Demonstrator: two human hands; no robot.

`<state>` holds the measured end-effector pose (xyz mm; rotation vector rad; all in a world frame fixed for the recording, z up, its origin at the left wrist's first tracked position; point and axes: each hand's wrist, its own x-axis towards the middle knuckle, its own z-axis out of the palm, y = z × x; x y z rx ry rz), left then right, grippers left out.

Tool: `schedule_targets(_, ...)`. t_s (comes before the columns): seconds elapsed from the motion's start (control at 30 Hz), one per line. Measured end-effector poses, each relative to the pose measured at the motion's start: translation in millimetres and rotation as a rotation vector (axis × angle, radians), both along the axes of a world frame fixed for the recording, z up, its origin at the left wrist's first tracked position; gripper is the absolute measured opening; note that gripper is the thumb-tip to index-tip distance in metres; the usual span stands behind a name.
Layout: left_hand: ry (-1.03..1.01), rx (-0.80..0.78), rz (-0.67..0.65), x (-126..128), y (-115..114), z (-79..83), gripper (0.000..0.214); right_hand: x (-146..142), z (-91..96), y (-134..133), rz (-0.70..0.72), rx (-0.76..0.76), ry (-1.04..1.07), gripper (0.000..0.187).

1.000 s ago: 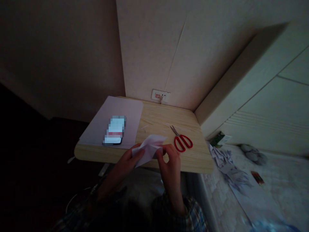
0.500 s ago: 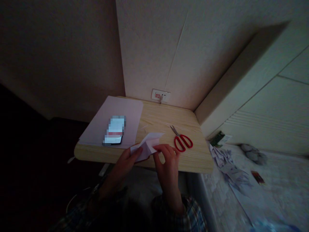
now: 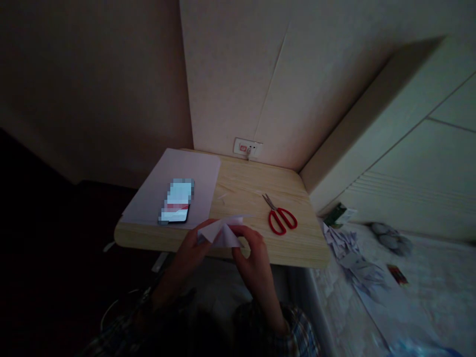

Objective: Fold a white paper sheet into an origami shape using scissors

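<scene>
Between my hands is a folded sheet of white paper (image 3: 223, 233), its creased flaps standing up near the table's front edge. My left hand (image 3: 193, 248) grips the paper's left side, fingers behind it. On the right side, my right hand (image 3: 253, 250) holds the paper with its thumb below and its fingers curled round the back. Some fingertips are hidden by the paper. Red-handled scissors (image 3: 279, 216) lie to the right of my right hand, slightly spread at the handles. To the left, a lit phone (image 3: 177, 201) rests on flat white paper (image 3: 199, 168).
The pale wooden table (image 3: 297, 248) stands against a wall with a socket (image 3: 248, 147). On the right, a bed (image 3: 439, 277) bears a heap of paper pieces (image 3: 359, 263), a grey item (image 3: 390, 239) and a small dark packet (image 3: 397, 274). Tiny scraps lie on the table.
My right hand has moved slightly left and down and now wraps the paper's right side. The paper has turned, with its flaps spread wider and lower. Scissors and phone stay put.
</scene>
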<state>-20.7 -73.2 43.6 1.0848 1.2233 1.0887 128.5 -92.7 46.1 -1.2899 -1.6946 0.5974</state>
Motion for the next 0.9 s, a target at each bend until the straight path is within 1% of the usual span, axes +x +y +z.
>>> schedule_targets(0.1,0.037,0.02,0.021,-2,1,4.1,0.024,2,2.0,-2,0.072,-0.049,0.048,0.046)
schedule_targets(0.17,0.036,0.044,0.04,-2,2,7.8,0.019,2,2.9,-3,0.085,-0.079,0.045,0.042)
schedule_targets(0.2,0.03,0.055,0.05,-2,2,9.8,0.017,1,2.5,-3,0.055,-0.085,0.031,0.037)
schedule_targets(0.27,0.014,0.049,0.058,-1,2,13.8,0.013,-1,-0.4,-2,-0.08,-0.076,0.007,0.028)
schedule_targets(0.33,0.003,0.007,0.043,1,1,17.1,0.013,-3,-4.8,0,-0.227,-0.056,0.019,0.028)
schedule_targets(0.4,-0.027,-0.046,0.039,2,-1,19.5,0.014,-4,-8.3,1,-0.282,-0.061,0.071,0.032)
schedule_targets(0.47,-0.063,-0.1,0.042,3,-4,21.4,0.014,-3,-9.1,2,-0.263,-0.107,0.138,0.032)
schedule_targets(0.57,-0.078,-0.151,0.051,3,-5,23.8,0.015,-2,-7.1,3,-0.165,-0.199,0.226,0.02)
schedule_targets(0.63,-0.071,-0.169,0.074,3,-4,23.1,0.02,-2,-6.0,4,-0.075,-0.255,0.298,0.013)
schedule_targets(0.7,-0.061,-0.159,0.114,3,-1,18.5,0.03,-2,-6.5,5,-0.014,-0.297,0.388,0.012)
schedule_targets(0.77,-0.032,-0.082,0.173,4,2,10.4,0.039,-3,-7.9,5,-0.03,-0.299,0.453,0.012)
schedule_targets(0.8,-0.027,-0.003,0.2,5,3,5.7,0.045,-3,-8.8,5,-0.065,-0.279,0.458,0.012)
schedule_targets(0.83,0.01,0.085,0.256,5,4,1.4,0.051,-3,-9.6,5,-0.115,-0.249,0.446,0.013)
schedule_targets(0.9,0.2,0.297,0.366,6,3,-4.8,0.054,-3,-11.1,5,-0.222,-0.179,0.405,0.013)
